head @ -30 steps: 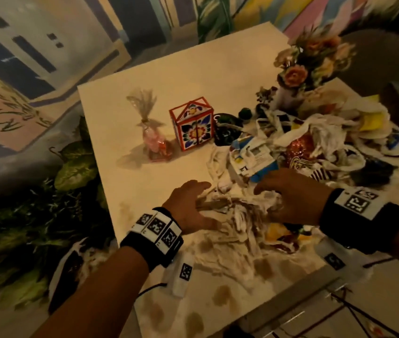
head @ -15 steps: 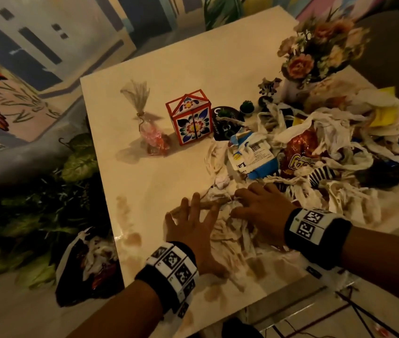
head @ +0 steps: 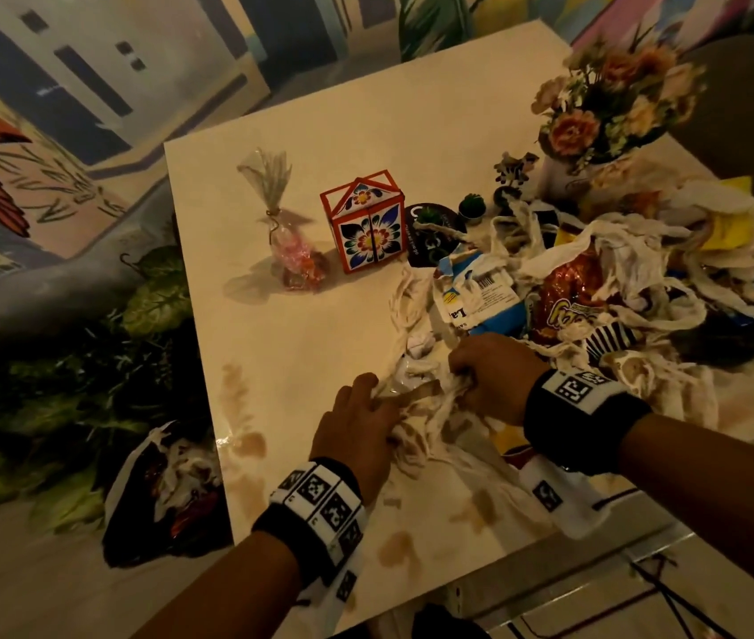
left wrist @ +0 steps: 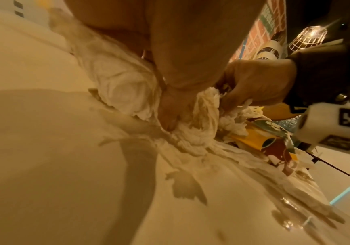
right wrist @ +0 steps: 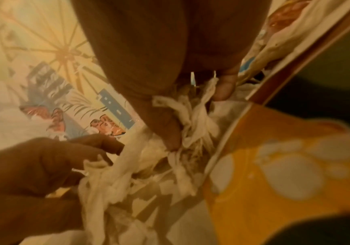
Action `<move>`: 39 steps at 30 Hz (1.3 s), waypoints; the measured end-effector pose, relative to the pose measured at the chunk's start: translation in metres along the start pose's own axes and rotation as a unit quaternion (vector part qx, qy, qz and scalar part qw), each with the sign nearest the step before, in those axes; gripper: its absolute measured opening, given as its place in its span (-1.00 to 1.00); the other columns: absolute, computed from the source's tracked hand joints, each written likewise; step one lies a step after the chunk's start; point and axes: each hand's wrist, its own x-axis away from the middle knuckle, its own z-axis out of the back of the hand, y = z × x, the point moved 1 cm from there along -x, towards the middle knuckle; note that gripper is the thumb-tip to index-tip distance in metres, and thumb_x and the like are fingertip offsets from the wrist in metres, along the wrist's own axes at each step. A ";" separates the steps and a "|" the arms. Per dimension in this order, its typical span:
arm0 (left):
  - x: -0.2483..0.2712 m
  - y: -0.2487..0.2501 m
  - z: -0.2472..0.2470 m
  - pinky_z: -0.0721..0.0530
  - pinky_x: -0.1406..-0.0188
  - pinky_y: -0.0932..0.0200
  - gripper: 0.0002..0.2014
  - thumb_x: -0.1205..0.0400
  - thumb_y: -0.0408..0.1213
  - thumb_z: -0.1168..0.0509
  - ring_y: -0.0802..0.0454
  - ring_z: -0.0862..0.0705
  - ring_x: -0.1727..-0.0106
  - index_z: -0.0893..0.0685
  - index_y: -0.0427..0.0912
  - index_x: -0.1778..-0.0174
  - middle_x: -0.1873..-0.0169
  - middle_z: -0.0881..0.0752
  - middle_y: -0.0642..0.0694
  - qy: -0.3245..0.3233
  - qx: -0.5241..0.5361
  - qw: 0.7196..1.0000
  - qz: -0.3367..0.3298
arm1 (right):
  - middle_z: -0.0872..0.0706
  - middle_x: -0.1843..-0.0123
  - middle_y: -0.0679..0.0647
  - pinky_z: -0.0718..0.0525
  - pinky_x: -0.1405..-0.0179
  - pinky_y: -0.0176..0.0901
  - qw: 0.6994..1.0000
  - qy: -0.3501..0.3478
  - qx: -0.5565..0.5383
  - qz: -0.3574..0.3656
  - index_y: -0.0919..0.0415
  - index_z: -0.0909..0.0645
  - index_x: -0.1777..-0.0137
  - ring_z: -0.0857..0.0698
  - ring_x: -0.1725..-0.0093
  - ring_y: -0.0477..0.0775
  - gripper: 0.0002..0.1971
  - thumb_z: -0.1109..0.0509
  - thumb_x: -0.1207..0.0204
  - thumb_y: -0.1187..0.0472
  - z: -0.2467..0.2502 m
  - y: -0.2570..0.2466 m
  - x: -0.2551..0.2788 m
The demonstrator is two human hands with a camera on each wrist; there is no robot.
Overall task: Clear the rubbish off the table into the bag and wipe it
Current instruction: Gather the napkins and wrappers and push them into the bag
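Two grips are set on one heap of torn, stained tissue [head: 416,408] at the near part of the desk [head: 320,117]. The left hand [head: 356,426] is curled into the heap's left side, with strips pinched under its fingers [right wrist: 98,145]; in the left wrist view its thumb is pressed down into the white wad [left wrist: 190,119]. The right hand [head: 495,375] is closed on the heap's right side, and twisted strands are seen bunched between its thumb and fingertips [right wrist: 224,87]. The hands are close together, with tissue stretched between them.

Just right of the right grip, partly under that wrist, a yellow wrapper [left wrist: 260,140] lies flat on the desk. Beyond the right grip the rest of the rubbish is piled: a white and blue packet [head: 476,297], an orange snack bag [head: 568,292], more strips of tissue and crumpled plastic further right. Brown stains [head: 393,551] are spread over the desk nearer than both grips and to the left of the left grip.

Beyond the left grip, well apart from it, a painted box [head: 366,228] stands upright, with a tied sweet pouch [head: 292,251] to its left. A vase of flowers [head: 605,113] stands far beyond the right grip.

Below and left of the left grip, on the floor beside the desk edge, a black bag [head: 149,505] stands open, with white tissue already inside it.
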 end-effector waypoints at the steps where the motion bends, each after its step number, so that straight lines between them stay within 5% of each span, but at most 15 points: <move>1: 0.000 -0.002 0.001 -0.45 -0.37 -0.05 -0.50 -0.61 -0.18 -0.20 -0.15 -0.23 -0.50 -0.38 0.11 -0.51 -0.56 -0.15 -0.07 0.003 0.010 1.000 -0.002 | -0.65 -0.14 0.09 -0.57 -0.01 -0.12 0.999 0.009 -0.028 -0.019 0.11 -0.67 -0.07 -0.61 -0.11 0.14 -0.75 -0.49 -0.38 0.21 0.002 0.000 0.000; 5: -0.002 -0.006 0.007 -0.46 -0.37 -0.01 -0.56 -0.61 -0.22 -0.18 -0.12 -0.32 -0.50 -0.49 0.02 -0.45 -0.57 -0.27 -0.02 0.026 0.068 0.997 0.001 | -0.68 -0.11 0.17 -0.61 -0.06 -0.09 0.993 0.050 -0.094 -0.052 0.21 -0.64 -0.08 -0.62 -0.08 0.16 -0.72 -0.49 -0.38 0.21 0.009 -0.001 0.002; 8: -0.003 -0.007 0.019 -0.54 -0.26 0.03 -0.64 -0.49 -0.17 -0.16 -0.15 -0.50 -0.38 -0.63 -0.12 -0.18 -0.46 -0.48 -0.04 0.055 0.124 0.991 0.003 | -0.68 -0.12 0.21 -0.62 -0.17 0.05 0.982 0.094 -0.150 -0.073 0.28 -0.64 -0.13 -0.63 -0.12 0.21 -0.66 -0.50 -0.36 0.22 0.018 0.000 0.002; 12: -0.004 -0.009 0.038 -0.63 -0.08 0.00 -0.76 -0.36 -0.12 -0.21 -0.17 -0.67 -0.17 -0.62 -0.15 0.16 -0.21 -0.70 -0.08 0.122 0.191 0.974 0.022 | -0.66 0.12 0.22 -0.57 0.13 -0.09 0.970 0.137 -0.184 -0.075 0.28 -0.59 0.13 -0.60 0.14 0.18 -0.79 -0.53 -0.28 0.28 0.036 0.003 -0.002; 14: -0.004 -0.011 0.049 -0.65 0.06 0.11 -0.91 -0.36 -0.19 -0.31 -0.12 -0.72 0.02 -0.61 -0.06 0.25 0.07 -0.77 -0.04 0.164 0.232 0.958 0.043 | -0.66 0.10 0.21 -0.54 0.13 -0.11 0.964 0.157 -0.196 -0.084 0.24 -0.59 0.13 -0.57 0.15 0.15 -0.79 -0.52 -0.26 0.32 0.045 0.006 -0.004; 19: -0.007 -0.014 0.076 -0.59 0.51 0.20 -0.71 -0.32 -0.50 -0.43 0.09 -0.54 0.48 -0.43 -0.16 0.47 0.41 -0.68 -0.16 0.245 0.349 0.901 0.073 | -0.67 -0.11 0.12 -0.55 -0.11 -0.18 0.943 0.196 -0.239 -0.119 0.21 -0.63 -0.15 -0.59 -0.05 0.04 -0.66 -0.42 -0.36 0.43 0.063 0.015 -0.006; 25: -0.013 -0.015 0.111 -0.50 0.75 0.13 -0.69 -0.21 -0.67 -0.47 0.00 -0.50 0.58 -0.45 -0.32 0.43 0.55 -0.55 -0.22 0.287 0.442 0.847 0.067 | -0.64 -0.32 0.20 -0.45 -0.04 -0.25 0.933 0.220 -0.245 -0.146 0.30 -0.56 -0.36 -0.60 -0.22 0.11 -0.59 -0.36 -0.48 0.41 0.082 0.002 -0.004; 32: -0.010 -0.037 0.145 -0.41 0.76 0.35 -0.64 -0.32 -0.71 -0.38 0.06 -0.48 0.77 -0.41 -0.20 0.45 0.72 -0.51 -0.06 0.348 0.523 0.776 0.057 | -0.71 0.06 0.22 -0.65 -0.05 0.14 0.922 0.285 -0.247 -0.090 0.45 -0.63 -0.14 -0.65 0.09 0.23 -0.72 -0.36 -0.43 0.48 0.126 -0.018 0.002; 36: -0.008 -0.059 0.156 -0.39 0.76 0.35 -0.72 -0.21 -0.62 -0.37 0.06 -0.46 0.77 -0.42 -0.22 0.45 0.74 -0.49 -0.02 0.381 0.538 0.748 0.074 | -0.66 0.07 0.12 -0.53 0.19 -0.34 0.922 0.320 -0.214 -0.049 0.39 -0.67 -0.10 -0.61 0.02 0.07 -0.75 -0.36 -0.42 0.47 0.150 -0.038 0.005; 39: -0.003 -0.074 0.159 -0.41 0.74 0.30 -0.75 -0.14 -0.61 -0.33 0.04 -0.44 0.71 -0.43 -0.24 0.46 0.59 -0.49 -0.17 0.384 0.549 0.738 0.086 | -0.67 -0.19 0.14 -0.38 -0.09 -0.50 0.921 0.333 -0.189 -0.064 0.34 -0.58 -0.33 -0.58 -0.30 0.08 -0.59 -0.41 -0.45 0.39 0.159 -0.049 -0.001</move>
